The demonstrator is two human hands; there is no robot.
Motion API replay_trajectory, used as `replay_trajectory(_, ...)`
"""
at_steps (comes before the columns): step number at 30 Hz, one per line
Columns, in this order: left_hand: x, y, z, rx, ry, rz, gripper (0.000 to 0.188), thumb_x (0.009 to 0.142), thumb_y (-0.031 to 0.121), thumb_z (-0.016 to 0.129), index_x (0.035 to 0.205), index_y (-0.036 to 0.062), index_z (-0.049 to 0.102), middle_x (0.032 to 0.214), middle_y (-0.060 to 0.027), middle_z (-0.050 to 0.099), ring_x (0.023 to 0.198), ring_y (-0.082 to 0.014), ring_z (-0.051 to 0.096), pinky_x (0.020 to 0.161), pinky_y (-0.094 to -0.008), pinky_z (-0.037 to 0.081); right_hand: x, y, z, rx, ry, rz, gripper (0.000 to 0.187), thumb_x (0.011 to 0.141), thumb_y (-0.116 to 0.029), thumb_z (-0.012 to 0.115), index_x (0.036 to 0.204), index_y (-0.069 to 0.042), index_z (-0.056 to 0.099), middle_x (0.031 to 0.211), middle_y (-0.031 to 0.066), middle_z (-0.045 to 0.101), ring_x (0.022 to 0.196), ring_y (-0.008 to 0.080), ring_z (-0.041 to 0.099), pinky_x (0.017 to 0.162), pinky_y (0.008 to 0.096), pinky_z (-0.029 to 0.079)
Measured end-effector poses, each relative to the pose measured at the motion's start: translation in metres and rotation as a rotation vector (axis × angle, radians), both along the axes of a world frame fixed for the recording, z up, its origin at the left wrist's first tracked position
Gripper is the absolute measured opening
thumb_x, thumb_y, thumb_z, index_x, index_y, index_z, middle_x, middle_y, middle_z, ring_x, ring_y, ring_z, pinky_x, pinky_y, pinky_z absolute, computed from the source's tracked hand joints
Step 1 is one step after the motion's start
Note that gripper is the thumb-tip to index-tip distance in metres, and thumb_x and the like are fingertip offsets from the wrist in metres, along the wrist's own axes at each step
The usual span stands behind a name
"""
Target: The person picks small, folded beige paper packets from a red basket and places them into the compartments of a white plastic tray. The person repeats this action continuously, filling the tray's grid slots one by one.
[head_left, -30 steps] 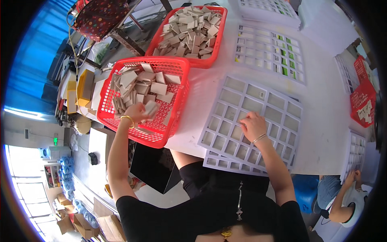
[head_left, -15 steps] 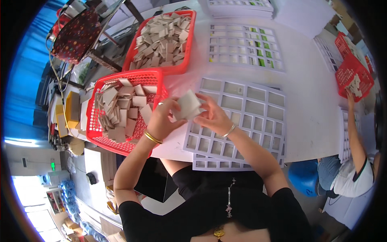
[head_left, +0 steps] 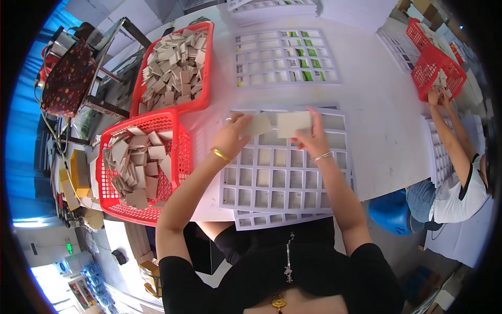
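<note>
Above a white compartment tray (head_left: pixel 271 164), my two hands are apart, each pinching flat pieces. My left hand (head_left: pixel 232 136) grips a pale beige tile (head_left: pixel 259 124) by its left side, blurred by motion. Another pale rectangular tile (head_left: pixel 293 124) faces up in my right hand (head_left: pixel 314 137), its thumb and fingers around the right end; whether more tiles lie beneath it I cannot tell. The tray lies on top of at least one similar tray, with rows of larger cells at the back and smaller ones in front. Both hands hover over its far rows.
Left of the tray stands a red basket (head_left: pixel 183 152) of loose tiles, with a second red basket (head_left: pixel 208 68) of tiles behind it. A tray with green labels (head_left: pixel 287 56) lies farther back. At the right, another person's hands (head_left: pixel 438 96) reach to a red basket (head_left: pixel 429 68).
My hands, close together around a small stack before, have parted with tiles in each and now hover over the tray's far rows. The view has shifted. The other person now has both hands at their basket.
</note>
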State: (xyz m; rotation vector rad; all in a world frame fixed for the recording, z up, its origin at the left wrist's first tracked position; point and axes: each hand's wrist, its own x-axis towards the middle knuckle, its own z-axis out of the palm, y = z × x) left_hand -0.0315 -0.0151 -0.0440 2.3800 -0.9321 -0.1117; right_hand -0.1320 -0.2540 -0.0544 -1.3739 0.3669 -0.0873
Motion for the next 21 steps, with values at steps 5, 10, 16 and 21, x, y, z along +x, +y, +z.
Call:
replay_trajectory(5, 0.026, -0.045, -0.034, 0.195, -0.014, -0.078, 0.053, 0.069, 0.012, 0.074, 0.120, 0.0137, 0.056, 0.117, -0.0059, 0.052, 0.110, -0.0293, 0.051, 0.089, -0.0404, 0.046, -0.011, -0.059, -0.009, -0.098, -0.026, -0.260, 0.064, 0.082, -0.010, 0.062, 0.137, -0.014, 0.030, 0.102, 0.0098, 0.062, 0.074, 0.0138, 0.064, 0.046, 0.0222, 0.045)
replay_trajectory(10, 0.045, -0.073, -0.036, 0.337, -0.161, -0.142, 0.050, 0.069, 0.013, 0.073, 0.117, 0.0165, 0.057, 0.118, -0.0043, 0.052, 0.112, -0.0264, 0.049, 0.092, -0.0416, 0.043, -0.025, -0.077, -0.011, -0.108, 0.019, -0.339, 0.057, 0.084, -0.011, 0.063, 0.133, -0.011, 0.036, 0.099, 0.0066, 0.062, 0.073, 0.0077, 0.057, 0.049, 0.0194, 0.039)
replay_trajectory(16, 0.051, -0.071, -0.053, 0.195, -0.160, -0.150, 0.051, 0.069, 0.013, 0.074, 0.117, 0.0148, 0.057, 0.121, -0.0058, 0.051, 0.114, -0.0278, 0.049, 0.093, -0.0427, 0.042, -0.020, -0.061, -0.030, -0.002, -0.020, -0.303, 0.043, 0.085, -0.008, 0.063, 0.125, -0.010, 0.047, 0.096, 0.0055, 0.061, 0.070, 0.0067, 0.055, 0.052, 0.0209, 0.041)
replay_trajectory(21, 0.040, -0.056, -0.057, 0.033, -0.148, 0.139, 0.035, 0.075, 0.008, 0.066, 0.109, 0.0132, 0.059, 0.113, -0.0066, 0.058, 0.109, -0.0288, 0.053, 0.092, -0.0427, 0.041, -0.012, -0.046, -0.043, -0.227, -0.011, -0.129, 0.037, 0.083, -0.012, 0.065, 0.118, -0.009, 0.052, 0.089, 0.0054, 0.062, 0.065, 0.0085, 0.056, 0.055, 0.0246, 0.045)
